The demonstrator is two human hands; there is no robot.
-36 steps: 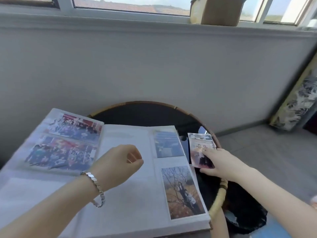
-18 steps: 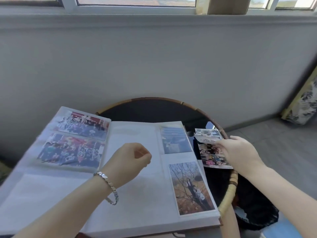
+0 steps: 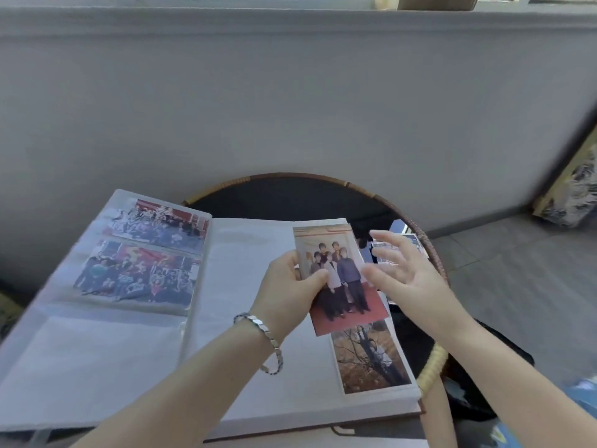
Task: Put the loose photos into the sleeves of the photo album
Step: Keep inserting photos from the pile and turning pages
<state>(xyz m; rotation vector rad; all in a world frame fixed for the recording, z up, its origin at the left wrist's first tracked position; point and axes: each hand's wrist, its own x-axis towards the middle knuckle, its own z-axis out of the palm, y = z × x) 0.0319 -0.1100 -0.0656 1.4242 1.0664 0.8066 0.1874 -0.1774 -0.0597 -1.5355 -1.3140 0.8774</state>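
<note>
One photo has changed hands. A moment ago my right hand [image 3: 407, 276] was lifting it off the pile of loose photos [image 3: 399, 248] at the right of the frame, and my left hand [image 3: 287, 295] was curled on nothing. Now my left hand pinches the group photo [image 3: 342, 286] by its left edge. It is in the middle of the frame, over the open photo album [image 3: 245, 286] on the desk [image 3: 290, 195]. My right hand waits beside it with its fingers [image 3: 387, 240] spread, holding nothing. I think sliding the photo into the album comes next.
</note>
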